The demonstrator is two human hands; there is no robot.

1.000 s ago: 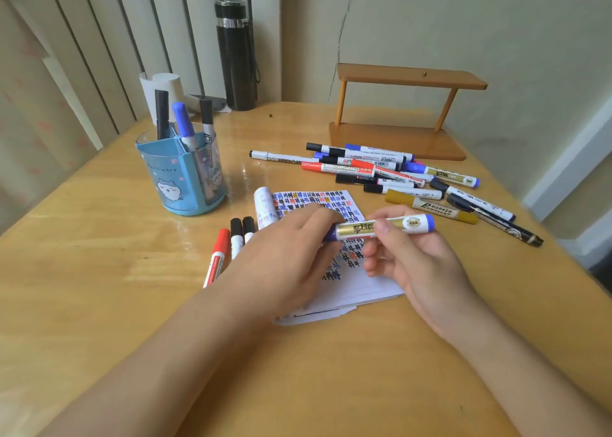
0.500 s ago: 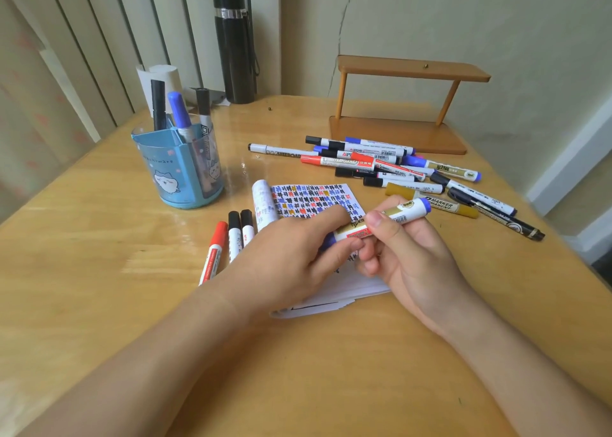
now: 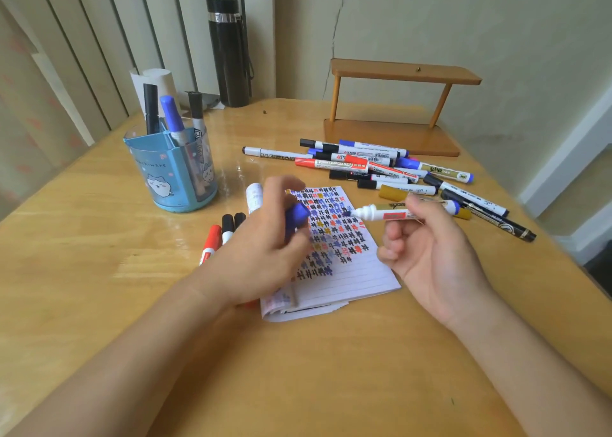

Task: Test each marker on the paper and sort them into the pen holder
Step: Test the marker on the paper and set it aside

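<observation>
Marker [image 3: 394,212] is uncapped and held roughly level, with its blue tip just over the right edge of the paper [image 3: 351,271] and pointing left across the sheet. The right hand [image 3: 430,258] pinches the barrel at mid-length between thumb and fingertips, which leaves the tip free to be lowered onto the sheet. The left hand [image 3: 261,251] is clenched around the blue cap [image 3: 298,219] over the paper's left edge. Keeping the cap in hand likely allows quick recapping after the test stroke.

The paper lies near the middle of the table [image 3: 99,287]. Its far part is covered with rows of coloured marks and its near part is blank, so the next stroke probably belongs there.

The holder [image 3: 172,178] stands toward the far left corner with three markers upright in it, on the left hand's side. The pile [image 3: 381,168], presumably untested, lies toward the far right edge, on the right hand's side. Red- and black-capped markers [image 3: 218,238] lie just left of the paper, partly hidden by the left hand. Their status cannot be told.
</observation>
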